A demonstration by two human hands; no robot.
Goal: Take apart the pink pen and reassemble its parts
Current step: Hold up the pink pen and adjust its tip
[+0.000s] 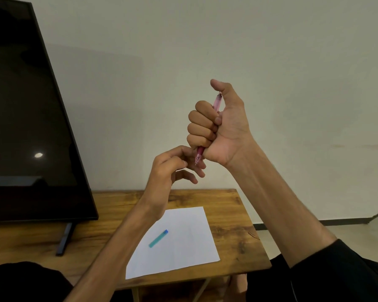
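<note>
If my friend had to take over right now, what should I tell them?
Right hand: fist round the pink pen, held upright in the air, tip down, thumb over the top end.
Left hand: fingers at the pen's tip, not clearly gripping it.
A teal cap lies on the paper on the table.
Done: hard to tell; the pen looks whole.
Left: unscrew the tip, take the parts out, rebuild.

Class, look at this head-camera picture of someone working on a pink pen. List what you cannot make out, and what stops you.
- Pen barrel middle: hidden inside the right hand, head view.
- Pen tip: small, overlapping the left hand fingers; touching or not, cannot tell.
- Teal piece on the paper: too small to identify.
- Screen: cut off by the left edge.
</note>
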